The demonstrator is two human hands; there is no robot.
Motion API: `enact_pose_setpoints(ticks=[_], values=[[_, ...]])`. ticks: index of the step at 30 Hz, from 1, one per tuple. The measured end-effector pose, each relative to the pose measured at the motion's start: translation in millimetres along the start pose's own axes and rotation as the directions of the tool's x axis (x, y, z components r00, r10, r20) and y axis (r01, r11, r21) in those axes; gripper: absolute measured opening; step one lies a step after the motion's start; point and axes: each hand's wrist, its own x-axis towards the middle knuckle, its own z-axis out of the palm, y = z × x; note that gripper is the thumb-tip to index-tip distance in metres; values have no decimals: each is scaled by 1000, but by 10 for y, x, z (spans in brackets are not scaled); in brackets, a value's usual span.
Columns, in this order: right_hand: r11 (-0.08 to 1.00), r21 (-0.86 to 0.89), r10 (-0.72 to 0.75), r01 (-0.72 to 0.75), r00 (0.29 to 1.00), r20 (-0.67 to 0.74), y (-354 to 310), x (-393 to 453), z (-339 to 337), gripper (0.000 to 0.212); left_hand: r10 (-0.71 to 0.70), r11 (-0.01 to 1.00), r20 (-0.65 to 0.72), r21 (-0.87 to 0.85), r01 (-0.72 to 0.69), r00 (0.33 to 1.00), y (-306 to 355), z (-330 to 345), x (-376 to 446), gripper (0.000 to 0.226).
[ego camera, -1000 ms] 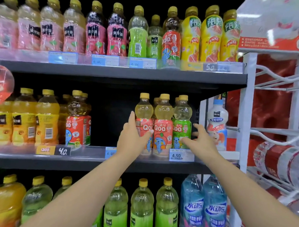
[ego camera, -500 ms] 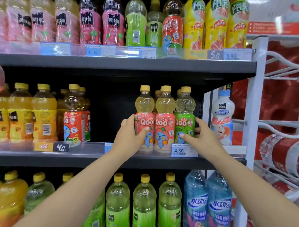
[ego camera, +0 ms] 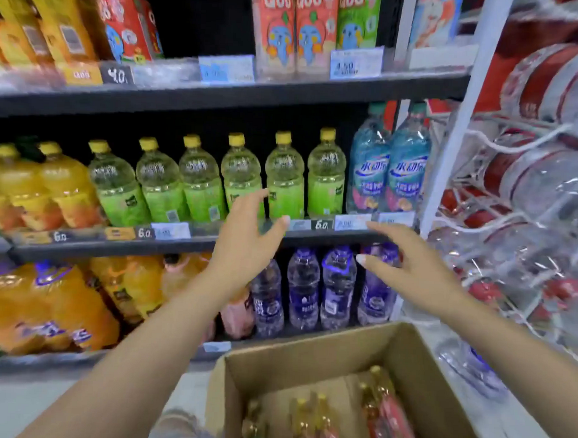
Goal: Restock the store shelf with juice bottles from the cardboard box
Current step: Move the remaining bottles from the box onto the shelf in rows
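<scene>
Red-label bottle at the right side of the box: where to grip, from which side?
Probably from above, fingers round the body just below the yellow cap. The red-label bottle lies tilted against the cardboard box wall, cap toward the shelf, upper side exposed.

Free room and obstacles, as you face them:

- Your left hand (ego camera: 247, 237) and right hand (ego camera: 411, 267): both empty, fingers spread, in open air in front of the shelf edge (ego camera: 213, 245)
- Cardboard box (ego camera: 311, 355): top open below your hands; juice bottles (ego camera: 385, 418) lie along its floor, bare cardboard left of them
- Upper shelf: dark gap (ego camera: 203, 19) between the red Qoo bottle (ego camera: 130, 23) and the three Qoo bottles (ego camera: 309, 24)
- Middle shelf: green bottles (ego camera: 243, 180) and blue bottles (ego camera: 388, 180) packed side by side
- Right: white rack post (ego camera: 457, 127) and wrapped packs (ego camera: 541, 183) wall off that side
</scene>
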Motion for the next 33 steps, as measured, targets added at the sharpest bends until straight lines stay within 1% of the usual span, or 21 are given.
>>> enact_pose_setpoints(ticks=[2,4,7,10,13,15,17,20,22,25,26,27,28,30,32,33], values=[[995,-2,98,-98,991,91,346,-415,367,55,-87,996,90,24,85,992,-258,351,-407,61],[981,5,190,-194,968,165,635,-768,693,58,-152,988,177,38,148,972,-495,685,-793,57],[954,-17,294,-298,925,241,1059,-1230,1168,57,-286,957,303,133,257,909,-827,1121,-1353,52],[917,-115,399,-383,861,316,1366,-1651,1604,54,-451,892,435,256,373,780,-1212,1472,-1891,62],[889,-211,459,-407,787,412,1504,-1941,1966,55,-588,809,498,360,465,638,-1538,1709,-2314,65],[880,-255,475,-401,756,451,1556,-2027,2133,54,-627,779,514,401,482,585,-1691,1826,-2510,63],[870,-289,491,-399,748,446,1591,-2047,2197,54,-672,738,530,422,527,517,-1787,1945,-2646,64],[850,-262,527,-457,735,427,1646,-2042,2180,57,-742,649,516,388,655,429,-1842,2106,-2745,65],[853,-252,521,-456,755,397,1662,-2078,2173,55,-764,604,521,373,704,380,-1848,2202,-2779,62],[855,-314,505,-413,800,323,1629,-2150,2175,47,-801,532,540,448,718,256,-1871,2314,-2747,70],[849,-331,509,-411,804,307,1626,-2157,2183,45,-800,524,559,476,706,218,-1905,2350,-2702,69],[845,-336,513,-416,809,287,1630,-2149,2193,44,-794,527,576,496,691,192,-1933,2375,-2635,64],[840,-334,520,-428,812,265,1633,-2130,2200,42,-786,533,592,506,678,178,-1969,2395,-2554,58],[827,-328,538,-457,813,223,1653,-2086,2224,39,-782,533,600,504,680,169,-2025,2443,-2432,50],[824,-331,540,-460,814,214,1652,-2049,2243,39,-785,530,594,497,687,175,-2084,2502,-2414,48],[824,-331,540,-460,815,212,1650,-2037,2256,41,-794,516,585,503,693,167,-2116,2543,-2458,49]])
